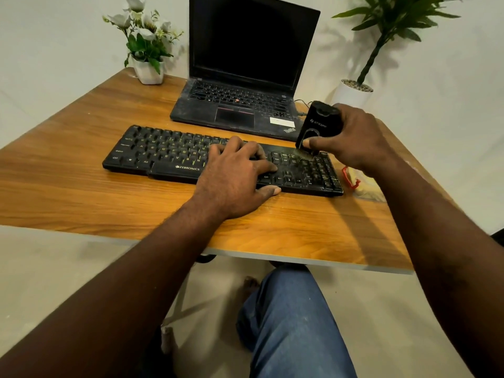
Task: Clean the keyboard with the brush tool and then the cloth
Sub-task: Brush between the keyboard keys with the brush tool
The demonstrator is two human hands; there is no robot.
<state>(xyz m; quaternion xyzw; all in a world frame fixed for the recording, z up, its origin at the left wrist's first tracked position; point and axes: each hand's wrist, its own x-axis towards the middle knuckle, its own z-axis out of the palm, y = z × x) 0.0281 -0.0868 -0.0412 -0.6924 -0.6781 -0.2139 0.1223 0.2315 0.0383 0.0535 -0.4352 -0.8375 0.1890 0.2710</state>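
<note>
A black keyboard (163,154) lies across the middle of the wooden table (81,186). My left hand (234,178) rests flat on the keyboard's right-centre keys, fingers spread, thumb on the table by the front edge. My right hand (351,137) grips a black brush tool (317,124) upright, with its bristles touching the keys at the keyboard's upper right. A pale cloth with a red edge (362,184) lies just right of the keyboard, partly hidden by my right forearm.
An open black laptop (245,77) stands behind the keyboard, dusty, with a cable at its right side. A white pot of flowers (148,69) sits at the back left. A potted green plant (354,88) stands beyond the table's right corner. My knee (289,309) is below the table's front edge.
</note>
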